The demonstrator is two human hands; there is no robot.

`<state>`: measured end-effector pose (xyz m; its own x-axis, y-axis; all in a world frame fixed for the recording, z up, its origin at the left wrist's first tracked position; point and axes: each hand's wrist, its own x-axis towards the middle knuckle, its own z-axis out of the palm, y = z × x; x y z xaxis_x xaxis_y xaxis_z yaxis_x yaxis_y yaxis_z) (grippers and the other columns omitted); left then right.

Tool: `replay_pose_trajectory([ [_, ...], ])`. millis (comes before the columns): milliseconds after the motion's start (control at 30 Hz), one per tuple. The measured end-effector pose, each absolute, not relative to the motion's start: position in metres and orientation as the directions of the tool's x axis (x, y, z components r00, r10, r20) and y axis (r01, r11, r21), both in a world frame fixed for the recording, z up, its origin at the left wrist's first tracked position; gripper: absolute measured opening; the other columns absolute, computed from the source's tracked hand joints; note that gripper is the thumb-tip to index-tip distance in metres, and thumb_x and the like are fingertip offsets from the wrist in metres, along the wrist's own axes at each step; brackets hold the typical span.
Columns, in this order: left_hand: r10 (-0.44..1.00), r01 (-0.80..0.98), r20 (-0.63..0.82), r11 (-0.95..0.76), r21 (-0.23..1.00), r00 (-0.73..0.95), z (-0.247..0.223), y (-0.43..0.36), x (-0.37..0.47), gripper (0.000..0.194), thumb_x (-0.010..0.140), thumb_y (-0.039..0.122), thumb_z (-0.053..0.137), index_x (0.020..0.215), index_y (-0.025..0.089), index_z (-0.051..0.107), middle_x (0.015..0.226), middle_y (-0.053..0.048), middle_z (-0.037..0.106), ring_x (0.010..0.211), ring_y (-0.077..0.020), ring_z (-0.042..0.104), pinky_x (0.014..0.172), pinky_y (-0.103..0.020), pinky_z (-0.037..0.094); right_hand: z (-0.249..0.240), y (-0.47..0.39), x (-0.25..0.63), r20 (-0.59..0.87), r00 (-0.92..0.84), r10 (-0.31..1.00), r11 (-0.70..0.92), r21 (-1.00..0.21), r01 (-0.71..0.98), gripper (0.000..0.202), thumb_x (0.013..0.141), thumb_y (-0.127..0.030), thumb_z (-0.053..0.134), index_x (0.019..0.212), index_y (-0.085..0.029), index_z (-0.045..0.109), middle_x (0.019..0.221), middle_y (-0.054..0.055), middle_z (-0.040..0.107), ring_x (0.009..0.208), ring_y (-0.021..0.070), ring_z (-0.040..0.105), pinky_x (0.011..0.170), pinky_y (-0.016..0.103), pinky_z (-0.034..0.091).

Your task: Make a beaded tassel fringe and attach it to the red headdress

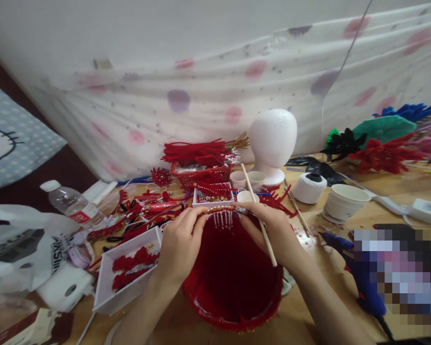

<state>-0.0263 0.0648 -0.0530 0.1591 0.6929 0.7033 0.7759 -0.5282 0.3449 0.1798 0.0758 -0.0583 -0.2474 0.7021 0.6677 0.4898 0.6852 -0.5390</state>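
Note:
Between my hands is a red, hollow, hat-like headpiece, its dark inside facing me and gold trim along its lower edge. A beaded edging runs along the far rim, with a short fringe of clear beads hanging into the opening. My left hand pinches that rim on the left side, fingers outside and thumb near the fringe. On the right, my right hand grips the same rim close to the fringe. A thin wooden stick is tucked through its fingers, slanting down to the right.
A white foam head stands at the back beside a red basket. Paper cups, a thread spool and a blue glue gun lie to the right. Leftward are a white box, a bottle and plastic bags.

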Motion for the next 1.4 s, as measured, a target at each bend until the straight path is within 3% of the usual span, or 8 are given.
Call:
replay_pose_trajectory([
  [200, 0.688, 0.765, 0.7, -0.552, 0.334, 0.191, -0.052, 0.066, -0.029, 0.015, 0.094, 0.015, 0.053, 0.099, 0.019, 0.067, 0.094, -0.005, 0.077, 0.086, -0.0208, 0.073, 0.076, -0.031, 0.056, -0.061, 0.076, 0.181, 0.665, -0.267, 0.697, 0.697, -0.542, 0.469, 0.031, 0.093, -0.01, 0.052, 0.116, -0.022, 0.068, 0.092, 0.004, 0.078, 0.077, 0.0169, 0.072, 0.072, 0.028, 0.055],
  [433, 0.796, 0.732, 0.565, -0.515, 0.445, 0.216, -0.042, 0.06, -0.039, 0.017, 0.093, 0.015, 0.053, 0.102, 0.021, 0.067, 0.1, -0.004, 0.076, 0.092, -0.0193, 0.072, 0.08, -0.03, 0.056, -0.059, 0.073, 0.182, 0.649, -0.29, 0.704, 0.699, -0.557, 0.449, 0.034, 0.089, -0.007, 0.053, 0.116, -0.021, 0.067, 0.087, 0.002, 0.076, 0.071, 0.0145, 0.069, 0.067, 0.025, 0.052],
  [667, 0.852, 0.742, 0.443, -0.484, 0.464, 0.279, -0.025, 0.049, -0.05, 0.028, 0.089, 0.02, 0.061, 0.115, 0.027, 0.068, 0.115, 0.0, 0.074, 0.107, -0.0192, 0.068, 0.097, -0.033, 0.052, -0.062, 0.067, 0.18, 0.655, -0.284, 0.7, 0.7, -0.552, 0.453, 0.026, 0.088, -0.014, 0.057, 0.111, -0.021, 0.068, 0.096, 0.006, 0.078, 0.078, 0.018, 0.073, 0.07, 0.029, 0.053],
  [867, 0.813, 0.695, 0.498, -0.545, 0.469, 0.301, -0.021, 0.046, -0.043, 0.02, 0.093, 0.018, 0.058, 0.104, 0.025, 0.074, 0.098, 0.001, 0.076, 0.089, -0.0141, 0.071, 0.082, -0.023, 0.054, -0.064, 0.065, 0.178, 0.677, -0.313, 0.666, 0.717, -0.465, 0.52, 0.025, 0.092, -0.014, 0.054, 0.112, -0.02, 0.068, 0.087, 0.004, 0.078, 0.074, 0.0187, 0.073, 0.065, 0.029, 0.051],
  [1033, 0.814, 0.697, 0.513, -0.535, 0.477, 0.273, -0.025, 0.047, -0.046, 0.023, 0.092, 0.013, 0.058, 0.103, 0.023, 0.075, 0.099, 0.0, 0.077, 0.091, -0.0152, 0.071, 0.085, -0.024, 0.053, -0.063, 0.064, 0.176, 0.681, -0.324, 0.657, 0.723, -0.448, 0.526, 0.025, 0.093, -0.015, 0.054, 0.112, -0.02, 0.069, 0.089, 0.005, 0.077, 0.076, 0.0193, 0.073, 0.065, 0.029, 0.051],
  [1167, 0.853, 0.651, 0.426, -0.51, 0.562, 0.3, -0.02, 0.047, -0.049, 0.022, 0.095, 0.018, 0.056, 0.102, 0.026, 0.076, 0.1, 0.001, 0.076, 0.09, -0.0134, 0.07, 0.082, -0.022, 0.051, -0.062, 0.064, 0.176, 0.684, -0.302, 0.664, 0.719, -0.472, 0.51, 0.024, 0.092, -0.014, 0.055, 0.109, -0.02, 0.07, 0.085, 0.004, 0.077, 0.071, 0.0168, 0.072, 0.064, 0.027, 0.05],
  [1400, 0.878, 0.725, 0.452, -0.414, 0.551, 0.158, -0.019, 0.047, -0.037, 0.011, 0.088, 0.024, 0.065, 0.079, 0.022, 0.072, 0.079, 0.002, 0.073, 0.075, -0.0151, 0.066, 0.071, -0.026, 0.046, -0.058, 0.061, 0.171, 0.711, -0.333, 0.619, 0.77, -0.469, 0.432, 0.024, 0.091, -0.011, 0.055, 0.109, -0.017, 0.069, 0.095, 0.007, 0.078, 0.081, 0.0164, 0.073, 0.071, 0.027, 0.054],
])
